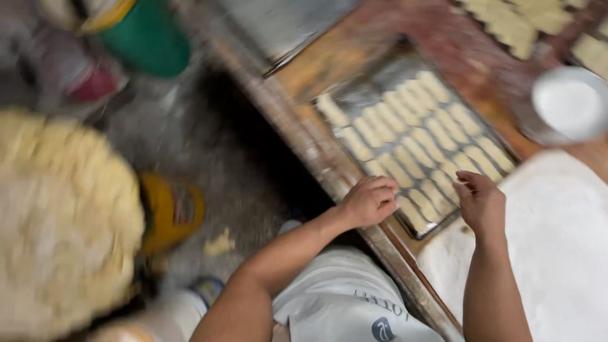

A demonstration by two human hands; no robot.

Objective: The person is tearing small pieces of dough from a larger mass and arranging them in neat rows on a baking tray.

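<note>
A metal baking tray (354, 101) lay slanted on the wooden table (316, 63), filled with rows of pale, oblong dough pieces (418, 136). The left hand (369, 201) rested at the tray's near corner, by the table's edge, its fingers (380, 189) curled in and pressed together over the rim; motion blur hid whether they gripped the metal or only touched it. The right hand (481, 202) sat at the tray's near right side, fingers (465, 183) bent and close together, their tips at the last dough pieces, though whether they pinched one could not be told. Just right of that hand spread a white floured surface (557, 240). A white round bowl (570, 104) stood beyond it, near the tray's far right side. More dough pieces lay on another tray (506, 25) at the far end of the table. Below the table, on the grey floor (209, 145), a large heap of pale dough (63, 221) filled the left side, with a yellow container (171, 212) just beside it and a green bucket (149, 38) farther off.
</note>
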